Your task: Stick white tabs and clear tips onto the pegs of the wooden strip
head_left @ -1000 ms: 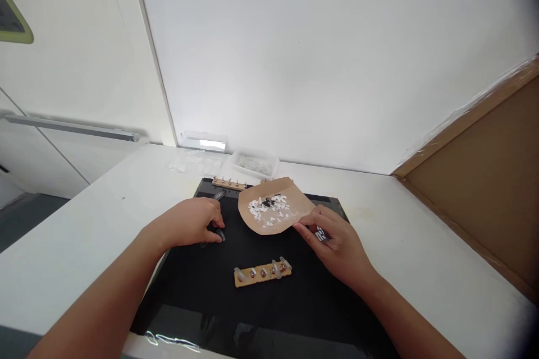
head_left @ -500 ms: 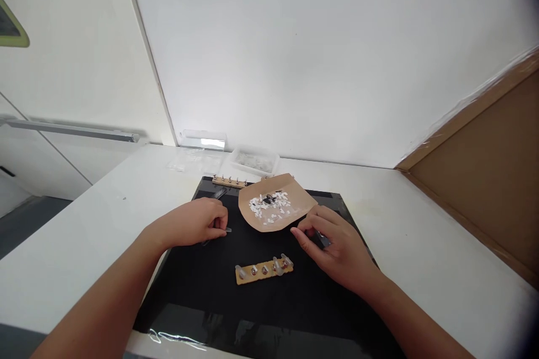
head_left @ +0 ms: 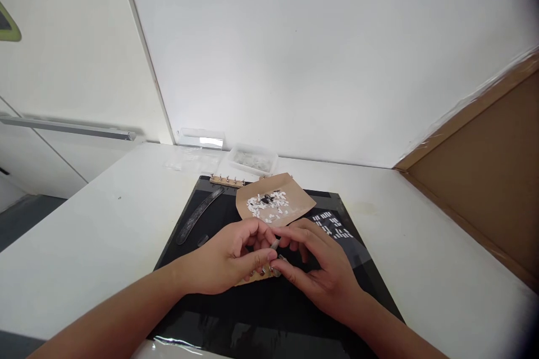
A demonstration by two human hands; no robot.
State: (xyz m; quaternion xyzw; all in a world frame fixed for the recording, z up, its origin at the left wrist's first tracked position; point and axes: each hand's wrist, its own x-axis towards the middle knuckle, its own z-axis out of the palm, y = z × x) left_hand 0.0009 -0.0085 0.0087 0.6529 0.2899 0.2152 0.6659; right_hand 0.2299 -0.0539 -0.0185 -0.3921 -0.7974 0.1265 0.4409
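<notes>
The wooden strip [head_left: 252, 276], carrying small studs, is lying on the black mat [head_left: 197, 297] directly beneath both hands and mostly hidden by them. The left hand [head_left: 223, 261] and right hand [head_left: 314, 269] are meeting together over it, fingertips pinching a small clear piece [head_left: 274, 244] between them. Judged step: fitting that piece onto a stud. The next move is calling for fine alignment and light pressure. Just beyond the hands, a brown paper sheet [head_left: 295, 202] is holding white bits; a dark curved file [head_left: 197, 214] is lying beyond the left hand.
</notes>
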